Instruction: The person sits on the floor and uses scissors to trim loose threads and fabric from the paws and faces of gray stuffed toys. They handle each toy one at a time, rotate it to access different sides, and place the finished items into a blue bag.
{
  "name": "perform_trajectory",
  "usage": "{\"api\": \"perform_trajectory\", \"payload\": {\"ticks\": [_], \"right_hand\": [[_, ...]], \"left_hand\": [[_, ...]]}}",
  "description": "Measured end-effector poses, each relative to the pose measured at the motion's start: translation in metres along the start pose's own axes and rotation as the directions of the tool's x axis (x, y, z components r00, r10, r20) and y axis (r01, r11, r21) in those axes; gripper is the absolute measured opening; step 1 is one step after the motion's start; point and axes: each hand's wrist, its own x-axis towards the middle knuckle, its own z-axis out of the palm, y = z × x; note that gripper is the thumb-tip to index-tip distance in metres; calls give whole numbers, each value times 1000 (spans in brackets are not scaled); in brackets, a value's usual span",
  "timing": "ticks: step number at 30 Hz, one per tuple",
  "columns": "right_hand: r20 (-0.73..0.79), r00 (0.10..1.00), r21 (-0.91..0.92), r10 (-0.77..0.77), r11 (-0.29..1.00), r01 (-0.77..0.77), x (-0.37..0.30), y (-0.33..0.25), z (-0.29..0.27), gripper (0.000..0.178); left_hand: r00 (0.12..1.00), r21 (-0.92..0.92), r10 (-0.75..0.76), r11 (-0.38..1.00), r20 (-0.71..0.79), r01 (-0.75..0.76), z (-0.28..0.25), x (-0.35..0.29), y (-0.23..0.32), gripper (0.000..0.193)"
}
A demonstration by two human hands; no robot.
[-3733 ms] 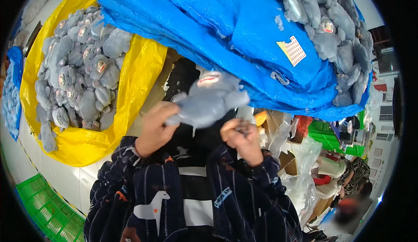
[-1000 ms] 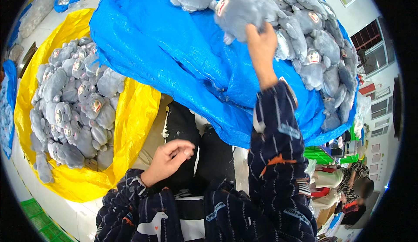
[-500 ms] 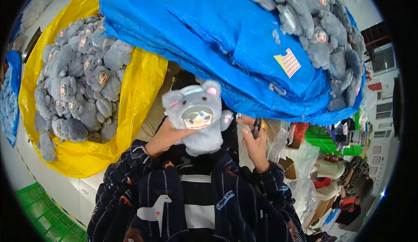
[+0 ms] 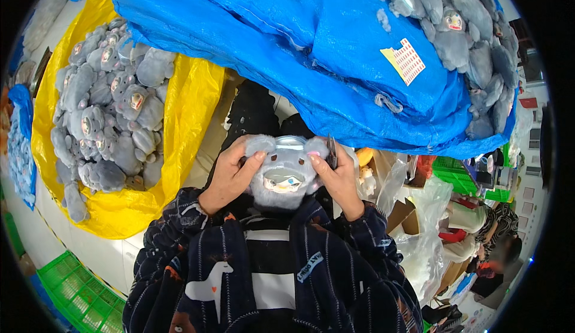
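Observation:
A grey plush toy [image 4: 281, 194] with round ears, brown eyes and a doll-like face in its muzzle is held in front of my chest. My left hand [image 4: 232, 176] is closed on its left ear, thumb on the front. At the other ear, my right hand [image 4: 342, 183] pinches with its thumb against the pink inner side. Small dark thread snips [image 4: 331, 152] are also held in my right hand, points upward. The toy's lower body is partly hidden against my dark clothing.
To the left, a yellow sack [image 4: 194, 102] holds many grey plush toys. A large blue sack [image 4: 269, 51] spans the far side, with more plush toys [image 4: 452, 39] and a label sheet [image 4: 407, 61]. Green crates [image 4: 84, 294] stand lower left; clear plastic [image 4: 428, 237] lies right, near other people.
The plush toy has come lower and closer to my body, its head tipped. My left hand shifted from its side to an ear; my right hand moved in and took the other ear.

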Motion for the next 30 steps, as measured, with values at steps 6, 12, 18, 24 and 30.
{"api": "perform_trajectory", "payload": {"ticks": [6,12,18,24,30], "right_hand": [[98,930,419,353,833,-361,-1,8,0,27],[-27,960,344,277,905,-252,3,30,-8,22],[-23,911,-421,-412,830,365,4,-34,-7,32],[256,822,-450,-509,690,567,18,-43,22,32],[6,953,-312,-302,905,289,16,-25,16,10]], "left_hand": [[910,-766,-403,554,96,326,20,-6,-16,24],[899,-641,-434,674,58,367,20,-3,-23,27],[935,-595,-342,733,95,329,18,-3,-17,32],[985,-352,-174,921,17,169,18,-2,2,27],[966,-526,-256,819,22,229,14,0,-10,19]]}}
